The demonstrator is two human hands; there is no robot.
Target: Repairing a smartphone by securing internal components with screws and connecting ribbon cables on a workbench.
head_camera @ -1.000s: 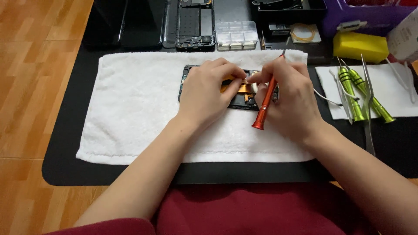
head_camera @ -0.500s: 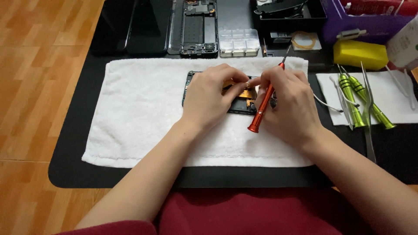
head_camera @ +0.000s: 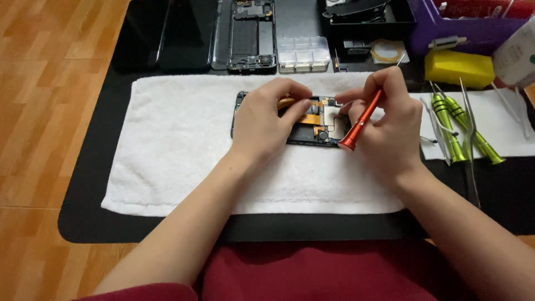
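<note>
An opened phone body with orange flex cables lies on a white towel. My left hand rests on its left half, fingers curled, fingertips pressing on the orange cable near the top edge. My right hand grips an orange screwdriver; the handle slants down-left over the phone's right end and the thin metal tip points up-right, away from the phone. The fingertips of both hands almost meet above the phone's middle.
Right of the towel, two green screwdrivers and tweezers lie on white paper. Behind it are a dark phone panel, a phone frame, a clear compartment box, a yellow block and a purple bin. A black mat covers the wooden table.
My right hand has lifted slightly off the phone, uncovering its right end. The screwdriver has tilted more. My left hand stays on the phone.
</note>
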